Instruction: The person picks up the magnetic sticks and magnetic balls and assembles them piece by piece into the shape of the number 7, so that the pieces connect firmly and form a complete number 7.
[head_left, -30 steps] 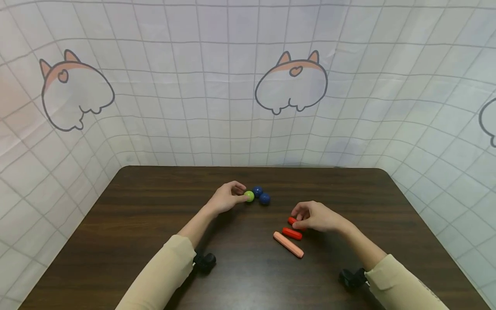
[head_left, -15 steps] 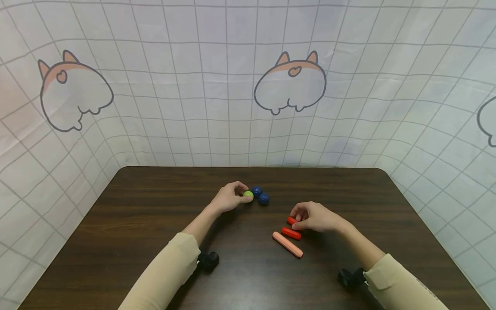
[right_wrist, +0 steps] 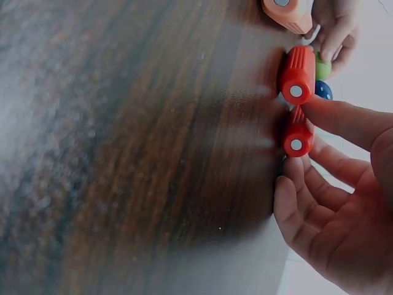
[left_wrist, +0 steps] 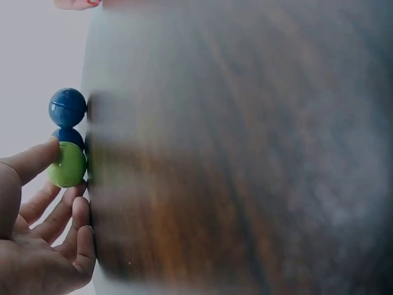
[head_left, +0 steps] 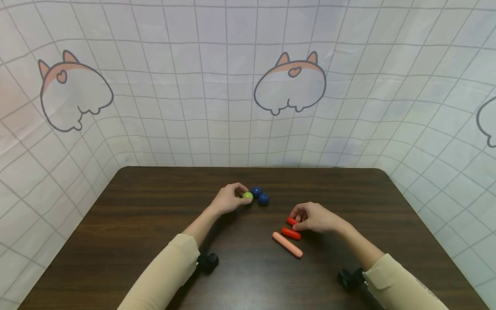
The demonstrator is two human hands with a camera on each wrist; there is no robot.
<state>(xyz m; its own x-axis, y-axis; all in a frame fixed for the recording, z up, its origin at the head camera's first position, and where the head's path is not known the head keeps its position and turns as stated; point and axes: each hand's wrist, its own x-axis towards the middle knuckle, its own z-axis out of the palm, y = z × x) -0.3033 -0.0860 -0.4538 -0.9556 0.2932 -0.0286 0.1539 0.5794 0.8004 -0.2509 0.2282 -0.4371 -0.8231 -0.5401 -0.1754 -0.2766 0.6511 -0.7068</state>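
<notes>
My left hand (head_left: 228, 199) pinches a lime-green ball (left_wrist: 67, 165) between thumb and fingers on the table. Right beside it sit two dark blue balls, the nearer blue ball (head_left: 263, 199) and the farther blue ball (head_left: 256, 191). With thumb and fingers, my right hand (head_left: 317, 217) grips the far red rod (right_wrist: 298, 136), which has a silver disc in its end. A second red rod (head_left: 291, 234) lies just in front of that hand. Closest to me is a longer peach rod (head_left: 287, 245), lying slantwise. The fingers partly hide the gripped rod in the head view.
Everything lies on a dark wood-grain table (head_left: 135, 215) with rounded far corners. Behind it hangs a white gridded curtain (head_left: 186, 107) with cartoon dog prints. A small black camera (head_left: 208, 261) is strapped to the left wrist, another black camera (head_left: 350, 279) to the right.
My left forearm has shifted very slightly to the right. Both hands keep their grips, and the balls and rods stay where they were.
</notes>
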